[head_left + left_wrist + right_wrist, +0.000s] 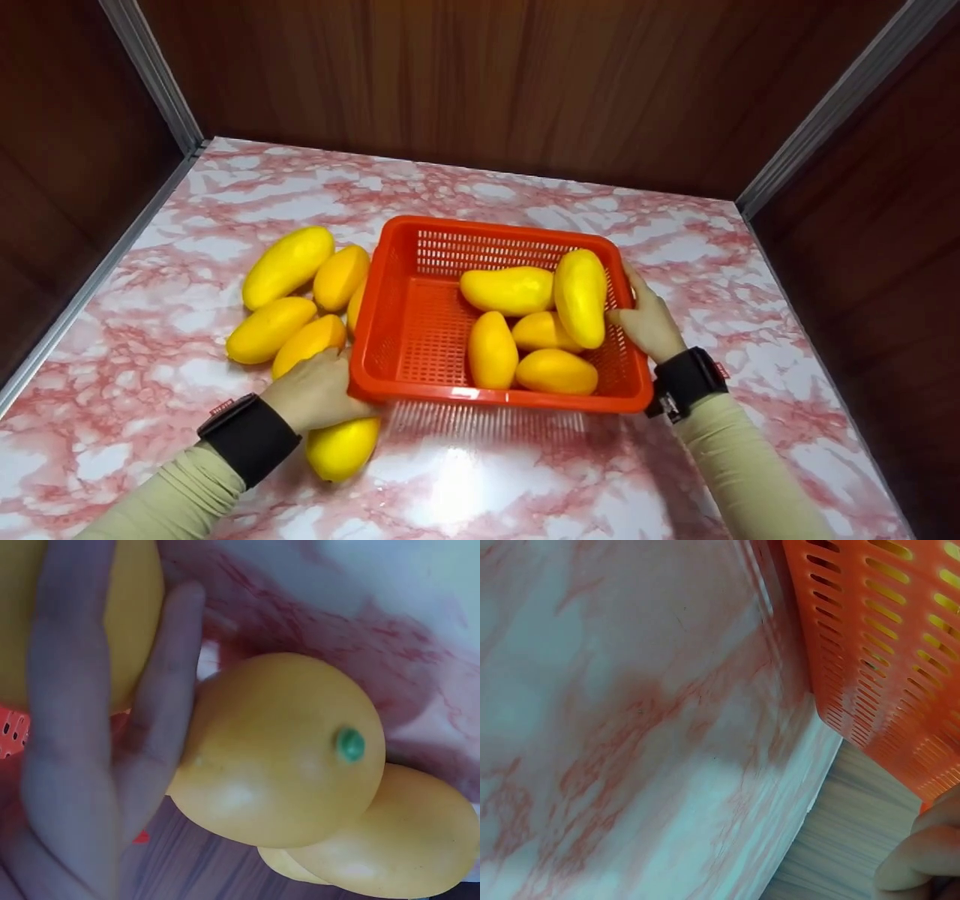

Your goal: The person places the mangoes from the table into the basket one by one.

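A red plastic basket (431, 392) with slotted walls is held slightly tilted above the table, several yellow mangoes (493, 351) gathered in its right part. My left hand (319, 391) grips its left front corner, the fingers partly hidden behind the rim. In the left wrist view, those fingers (71, 712) lie against loose mangoes (289, 754), one of which has a green stem end. At the opposite side, my right hand (651, 319) holds the right wall, thumb over the rim. Only curled fingers (922, 855) of it show beside the basket wall (870, 637) in the right wrist view.
More mangoes (287, 268) lie on the table left of the basket, and one mango (343, 448) sits below my left hand. The red-and-white marbled table (525, 480) is bordered by dark wood panels (465, 82) with metal corner strips.
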The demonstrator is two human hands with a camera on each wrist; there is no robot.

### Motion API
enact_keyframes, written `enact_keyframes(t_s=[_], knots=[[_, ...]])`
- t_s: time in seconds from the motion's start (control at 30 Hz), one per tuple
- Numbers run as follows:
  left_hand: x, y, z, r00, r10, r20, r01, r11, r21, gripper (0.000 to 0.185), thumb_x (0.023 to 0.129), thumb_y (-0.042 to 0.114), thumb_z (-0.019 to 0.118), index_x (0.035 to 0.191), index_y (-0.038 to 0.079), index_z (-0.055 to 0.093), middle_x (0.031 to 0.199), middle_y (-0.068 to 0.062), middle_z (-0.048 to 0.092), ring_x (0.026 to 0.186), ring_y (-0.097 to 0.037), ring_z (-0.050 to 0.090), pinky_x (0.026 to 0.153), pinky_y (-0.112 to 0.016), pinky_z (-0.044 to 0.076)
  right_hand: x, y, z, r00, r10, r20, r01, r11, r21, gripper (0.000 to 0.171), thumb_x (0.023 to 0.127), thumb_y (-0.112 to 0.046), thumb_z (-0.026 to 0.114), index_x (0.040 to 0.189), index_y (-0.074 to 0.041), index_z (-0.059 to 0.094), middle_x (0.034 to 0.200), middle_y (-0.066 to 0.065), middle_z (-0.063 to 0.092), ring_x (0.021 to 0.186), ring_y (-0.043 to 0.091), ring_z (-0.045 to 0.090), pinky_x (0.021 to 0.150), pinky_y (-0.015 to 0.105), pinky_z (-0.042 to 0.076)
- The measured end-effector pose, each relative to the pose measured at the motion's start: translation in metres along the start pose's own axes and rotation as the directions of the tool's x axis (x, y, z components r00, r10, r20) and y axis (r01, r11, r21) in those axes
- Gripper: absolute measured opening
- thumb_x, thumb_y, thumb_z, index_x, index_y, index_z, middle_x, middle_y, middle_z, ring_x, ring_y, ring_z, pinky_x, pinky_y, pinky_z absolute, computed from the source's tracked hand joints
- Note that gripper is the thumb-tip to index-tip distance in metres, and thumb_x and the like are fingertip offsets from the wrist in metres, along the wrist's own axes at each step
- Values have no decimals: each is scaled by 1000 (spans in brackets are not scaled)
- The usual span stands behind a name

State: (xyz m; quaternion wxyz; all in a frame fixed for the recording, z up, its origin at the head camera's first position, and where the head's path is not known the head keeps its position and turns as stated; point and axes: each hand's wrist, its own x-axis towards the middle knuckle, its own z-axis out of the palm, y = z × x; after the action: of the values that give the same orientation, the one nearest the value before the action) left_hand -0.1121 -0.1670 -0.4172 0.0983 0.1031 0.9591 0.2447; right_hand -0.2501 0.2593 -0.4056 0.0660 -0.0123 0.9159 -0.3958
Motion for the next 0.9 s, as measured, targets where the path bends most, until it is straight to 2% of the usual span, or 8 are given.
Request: enact_keyframes(t_s=[0.13,0.23,0.37,0.63,0.8,0.9], knots=[[1,-2,-4,1000,-16,10,17,999,-35,67,76,52,75,132,17,61,114,-3,68,99,-21,61,86,-46,47,0,0,0,1000,-5,3,5,1000,4,94,81,-6,60,161,-24,13,140,29,51,107,37,60,87,40,51],[0,-3,-11,998,-55,34,57,996,-72,66,74,55,76,126,16,63,109,-3,68,98,-20,61,89,-45,46,0,0,-1,1000,-6,5,6,1000,7,94,81,-6,60,161,-24,13,139,29,51,106,37,60,86,40,52],[-2,-3,-21,994,-94,59,98,993,-73,66,72,60,75,119,15,63,105,-2,66,97,-20,59,88,-43,46,0,1,0,1000,-6,3,6,1000,3,94,81,-7,60,161,-24,13,138,29,52,104,36,61,85,39,53],[-8,-3,-36,996,-71,58,70,997,22,64,70,55,75,115,12,60,102,-4,61,90,-20,56,78,-38,45,-1,1,2,1000,-11,-4,11,1000,-1,94,80,-6,59,161,-21,14,140,29,50,106,37,60,87,41,53],[-11,-4,-50,998,-40,56,37,997,69,63,71,55,74,117,14,61,108,-7,61,96,-22,56,80,-40,44,-1,0,2,1000,-20,-16,19,999,-27,94,80,-6,60,161,-21,15,139,28,51,105,36,59,88,41,50],[-12,-4,-58,998,-33,55,28,996,87,67,69,61,73,119,16,62,111,-6,62,102,-22,55,82,-42,43,-1,0,1,1000,-28,-14,28,999,-27,94,80,-6,60,161,-20,15,137,29,52,104,35,59,87,40,51]])
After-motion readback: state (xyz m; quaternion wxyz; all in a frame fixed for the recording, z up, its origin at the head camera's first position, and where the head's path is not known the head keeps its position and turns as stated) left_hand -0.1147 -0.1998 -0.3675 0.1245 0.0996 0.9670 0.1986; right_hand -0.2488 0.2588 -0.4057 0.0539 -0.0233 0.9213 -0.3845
